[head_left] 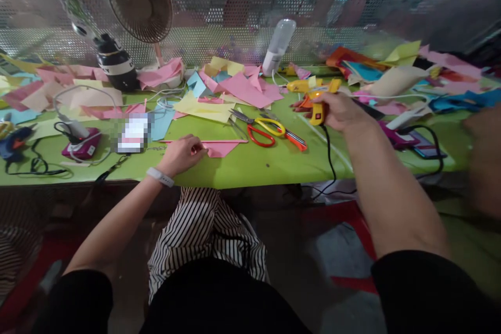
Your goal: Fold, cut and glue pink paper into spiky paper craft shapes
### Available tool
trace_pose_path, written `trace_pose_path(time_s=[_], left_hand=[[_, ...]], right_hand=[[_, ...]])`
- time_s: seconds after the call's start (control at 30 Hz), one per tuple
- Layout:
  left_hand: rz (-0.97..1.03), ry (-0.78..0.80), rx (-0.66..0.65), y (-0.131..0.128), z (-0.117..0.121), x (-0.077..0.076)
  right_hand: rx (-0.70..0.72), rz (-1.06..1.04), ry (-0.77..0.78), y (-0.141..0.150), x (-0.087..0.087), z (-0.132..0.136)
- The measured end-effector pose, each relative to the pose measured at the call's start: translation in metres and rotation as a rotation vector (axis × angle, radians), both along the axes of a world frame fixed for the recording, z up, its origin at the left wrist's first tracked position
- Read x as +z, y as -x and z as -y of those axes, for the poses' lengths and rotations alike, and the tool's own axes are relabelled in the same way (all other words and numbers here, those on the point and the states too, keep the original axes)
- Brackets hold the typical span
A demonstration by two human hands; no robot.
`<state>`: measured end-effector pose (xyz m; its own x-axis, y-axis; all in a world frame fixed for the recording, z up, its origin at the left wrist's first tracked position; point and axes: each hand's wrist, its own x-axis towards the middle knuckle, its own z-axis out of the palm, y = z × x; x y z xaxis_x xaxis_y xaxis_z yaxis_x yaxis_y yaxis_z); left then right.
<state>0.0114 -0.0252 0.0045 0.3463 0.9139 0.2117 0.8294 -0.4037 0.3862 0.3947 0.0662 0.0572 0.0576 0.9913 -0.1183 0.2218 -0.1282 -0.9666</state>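
My left hand is closed near the table's front edge, its fingertips pinching the left end of a pink paper piece. A thin pink strip or stick runs along that paper's top edge. Over to the right, my right hand grips a yellow and orange glue gun, with a black cord hanging from it. Between the hands lie scissors with one red and one yellow handle loop. Touching or close beside them is an orange utility knife.
Coloured paper sheets lie heaped along the back of the green table. Behind them stand a fan, a black jar and a clear-topped bottle. A phone and a blue glue gun are leftward. Another person's arm is at right.
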Motion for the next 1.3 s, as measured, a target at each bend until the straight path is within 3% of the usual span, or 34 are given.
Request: trace_pose_path(time_s=[0.1, 0.23, 0.37, 0.5, 0.7, 0.97, 1.3], left_hand=[[-0.052, 0.042, -0.047, -0.007, -0.011, 0.003], [-0.077, 0.052, -0.057, -0.014, -0.017, -0.002], [-0.044, 0.1, -0.047, -0.014, -0.021, -0.007], [0.035, 0.179, -0.056, -0.009, -0.023, -0.005], [0.146, 0.332, -0.178, 0.002, -0.028, -0.003], [0.117, 0.315, -0.221, 0.009, -0.035, -0.011], [0.11, 0.336, -0.232, 0.011, -0.036, -0.009]], right_hand=[[0.139, -0.031, 0.088, 0.025, -0.001, 0.026], [0.497, 0.03, 0.17, 0.061, -0.01, 0.051], [0.636, 0.018, 0.208, 0.086, -0.019, 0.058], [0.68, 0.007, 0.207, 0.1, -0.026, 0.055], [0.695, 0.105, 0.223, 0.12, -0.027, 0.052], [0.737, 0.223, 0.208, 0.133, -0.025, 0.051], [0.626, 0.013, 0.276, 0.134, -0.047, 0.062]])
